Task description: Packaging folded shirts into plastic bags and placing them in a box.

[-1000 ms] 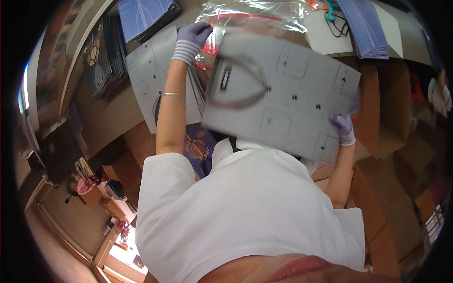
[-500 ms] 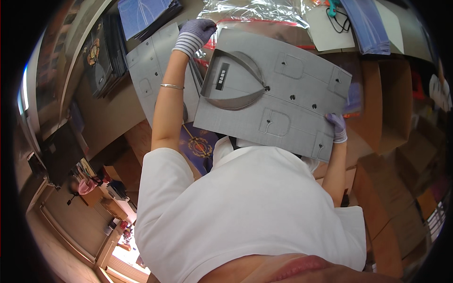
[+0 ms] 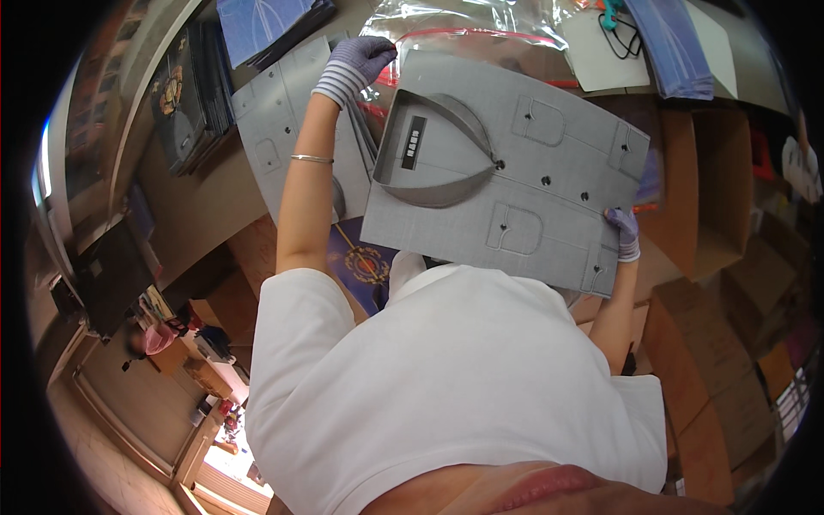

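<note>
A grey folded shirt (image 3: 455,227) with a stand-up collar, dark buttons and flapped pockets lies tilted in front of me. My right hand (image 3: 625,230), in a purple and white striped glove, grips its right edge, thumb on top and the other fingers hidden beneath. At the shirt's upper left, my left hand (image 3: 365,62), gloved alike, is closed in a pinch on the edge of a clear plastic bag (image 3: 481,53) with red strips. The shirt's far edge overlaps the bag. Other grey folded shirts (image 3: 273,116) lie under and beside my left forearm.
Dark packages (image 3: 193,103) are stacked at the left, with blue packages (image 3: 266,30) behind. Further blue packages (image 3: 674,47) and a teal tool (image 3: 611,19) with a black cord lie at the far right. An open cardboard box (image 3: 721,189) stands right of the shirt.
The shirt has shifted slightly to the right, together with my right hand. My left hand stays almost in place at the bag.
</note>
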A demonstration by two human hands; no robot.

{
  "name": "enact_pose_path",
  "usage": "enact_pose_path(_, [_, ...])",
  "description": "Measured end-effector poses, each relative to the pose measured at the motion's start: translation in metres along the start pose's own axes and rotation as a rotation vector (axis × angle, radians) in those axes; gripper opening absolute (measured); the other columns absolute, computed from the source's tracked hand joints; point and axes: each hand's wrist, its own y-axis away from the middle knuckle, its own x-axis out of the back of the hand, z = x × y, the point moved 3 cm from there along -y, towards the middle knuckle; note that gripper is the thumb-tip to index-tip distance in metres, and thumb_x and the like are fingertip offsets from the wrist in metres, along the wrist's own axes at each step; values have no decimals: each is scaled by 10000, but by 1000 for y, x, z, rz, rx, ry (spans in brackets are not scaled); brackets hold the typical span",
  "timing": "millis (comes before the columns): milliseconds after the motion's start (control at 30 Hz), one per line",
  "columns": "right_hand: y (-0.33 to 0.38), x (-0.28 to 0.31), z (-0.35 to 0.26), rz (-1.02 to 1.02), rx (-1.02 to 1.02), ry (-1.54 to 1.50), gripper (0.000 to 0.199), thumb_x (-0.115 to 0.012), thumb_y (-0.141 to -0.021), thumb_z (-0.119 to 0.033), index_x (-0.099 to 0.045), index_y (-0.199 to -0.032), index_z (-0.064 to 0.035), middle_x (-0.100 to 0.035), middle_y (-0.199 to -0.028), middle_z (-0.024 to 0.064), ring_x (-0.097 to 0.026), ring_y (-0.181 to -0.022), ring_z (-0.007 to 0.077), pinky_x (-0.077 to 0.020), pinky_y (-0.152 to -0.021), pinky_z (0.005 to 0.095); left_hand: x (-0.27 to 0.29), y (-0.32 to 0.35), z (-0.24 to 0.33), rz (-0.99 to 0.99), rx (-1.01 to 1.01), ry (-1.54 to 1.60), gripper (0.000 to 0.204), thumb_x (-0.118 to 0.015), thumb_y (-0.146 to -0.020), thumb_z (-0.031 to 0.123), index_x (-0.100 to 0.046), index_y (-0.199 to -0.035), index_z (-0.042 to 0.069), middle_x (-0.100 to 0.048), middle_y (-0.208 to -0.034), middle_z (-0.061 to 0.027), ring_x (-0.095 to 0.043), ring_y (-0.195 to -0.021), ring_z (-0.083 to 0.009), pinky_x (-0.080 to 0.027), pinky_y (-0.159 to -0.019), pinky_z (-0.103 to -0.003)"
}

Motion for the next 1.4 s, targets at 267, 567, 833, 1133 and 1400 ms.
enact_pose_path(267, [-8,-35,-16,80,-45,-289,363,-605,-674,-131,-545,-997,24,-582,-920,102,-562,-868,199,-461,-775,314,5,10,11,-42,-73,34,217,-595,-786,222,-640,-938,74,-640,-854,-116,-624,-763,-255,-500,-711,-308])
enact_pose_path(567, [6,-48,-16,227,40,-544,501,-560,-733,-109,-403,-1186,38,-517,-1081,139,-529,-977,277,-433,-868,403,-18,32,32,104,-27,102,159,-594,-763,180,-643,-837,48,-627,-818,-129,-606,-754,-278,-485,-696,-322])
enact_pose_path(833, [-5,-39,-5,249,66,-415,502,-573,-736,-139,-410,-1177,36,-508,-1091,141,-510,-1002,273,-423,-875,394,-40,-4,63,394,26,-181,382,-652,-721,308,-575,-962,22,-607,-838,-102,-590,-794,-236,-465,-740,-350])
enact_pose_path(1133, [-19,-43,-32,303,122,-389,443,-604,-724,-145,-475,-1106,38,-534,-1036,120,-519,-945,247,-426,-850,360,-59,-27,54,409,110,-206,134,-549,-740,191,-631,-809,109,-607,-805,-101,-572,-780,-293,-459,-704,-396])
enact_pose_path(1400, [-19,-45,-31,297,76,-425,436,-598,-713,-125,-477,-1103,25,-537,-1012,116,-534,-917,243,-429,-842,355,-56,-8,59,600,32,-147,75,-576,-726,119,-616,-779,85,-595,-734,-104,-565,-705,-293,-455,-650,-389])
